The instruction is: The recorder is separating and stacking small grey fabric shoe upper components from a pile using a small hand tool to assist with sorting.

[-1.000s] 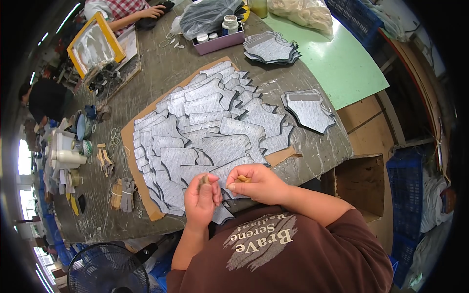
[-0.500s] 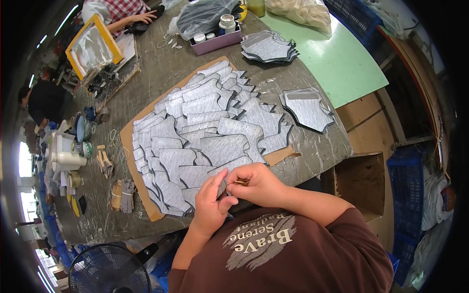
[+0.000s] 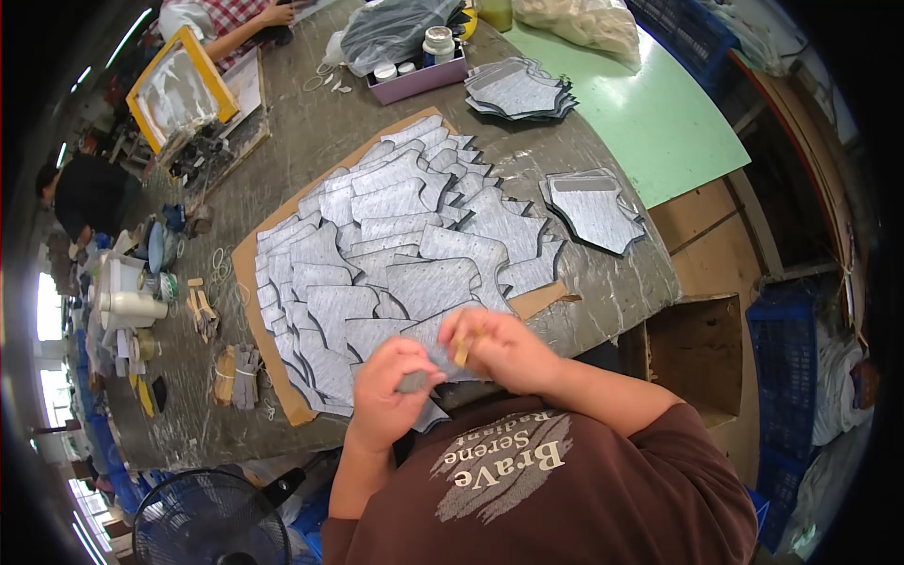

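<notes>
Close to my chest, my left hand (image 3: 384, 394) is closed around a small grey piece (image 3: 411, 381), whose kind I cannot make out. My right hand (image 3: 508, 352), smeared by motion, has its fingers bent round a small tan, stick-like piece (image 3: 461, 354). Both hands are just over the near edge of a wide spread of overlapping grey cut panels (image 3: 395, 217) with dark undersides. A brown cardboard sheet (image 3: 247, 273) lies beneath these panels. One panel's corner pokes out below my left hand.
Stacks of similar panels (image 3: 593, 209) (image 3: 516, 89) sit to the right. A purple box (image 3: 419, 83) with jars, a yellow frame (image 3: 229, 104) and a green board (image 3: 659, 122) stand farther off. Wooden pegs (image 3: 201, 311) and tied bundles (image 3: 235, 377) lie left. A fan (image 3: 212, 518) is below; another person's hand (image 3: 275, 13) shows far left.
My hands have drawn apart; the left has moved slightly down and curled around the grey piece. The right has turned, showing more of the tan piece. The other person's hand moved up.
</notes>
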Motion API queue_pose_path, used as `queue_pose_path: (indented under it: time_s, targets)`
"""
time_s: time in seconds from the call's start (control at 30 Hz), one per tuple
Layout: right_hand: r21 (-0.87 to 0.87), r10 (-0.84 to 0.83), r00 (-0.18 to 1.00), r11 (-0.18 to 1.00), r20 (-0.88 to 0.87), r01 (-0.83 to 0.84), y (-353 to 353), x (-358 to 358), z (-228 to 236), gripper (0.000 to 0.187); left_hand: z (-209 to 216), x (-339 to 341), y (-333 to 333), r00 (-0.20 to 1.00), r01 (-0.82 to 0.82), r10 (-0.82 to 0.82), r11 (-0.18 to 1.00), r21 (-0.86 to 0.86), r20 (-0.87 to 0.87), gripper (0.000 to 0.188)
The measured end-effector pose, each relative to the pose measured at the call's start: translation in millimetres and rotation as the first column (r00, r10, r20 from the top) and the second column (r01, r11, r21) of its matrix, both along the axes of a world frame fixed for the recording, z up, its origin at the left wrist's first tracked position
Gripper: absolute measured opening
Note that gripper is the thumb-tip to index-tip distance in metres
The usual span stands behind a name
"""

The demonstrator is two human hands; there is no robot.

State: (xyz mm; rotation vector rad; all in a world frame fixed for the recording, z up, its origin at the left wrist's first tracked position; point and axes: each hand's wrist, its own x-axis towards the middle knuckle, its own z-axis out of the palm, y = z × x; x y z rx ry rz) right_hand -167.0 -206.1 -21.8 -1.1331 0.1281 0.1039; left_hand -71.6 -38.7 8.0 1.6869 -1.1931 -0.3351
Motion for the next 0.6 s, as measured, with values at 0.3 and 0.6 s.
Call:
queue_pose_path:
  time_s: [0.3, 0.6]
  targets:
    - [-0.657, -0.253, 0.862, 0.565, 0.439, 0.500, -26.5, -17.1, -25.4, 0.007, -10.4, 9.7, 4.0, 0.721, -0.447, 0.518, 0.855, 0.262, -0.461, 0.005]
    - [-0.903, 0.087, 0.899, 0.064, 0.430, 0.425, -10.4, -25.7, -42.0, 0.026, -21.4, 16.2, -8.5, 0.753, -0.389, 0.518, 0.848, 0.361, -0.406, 0.008]
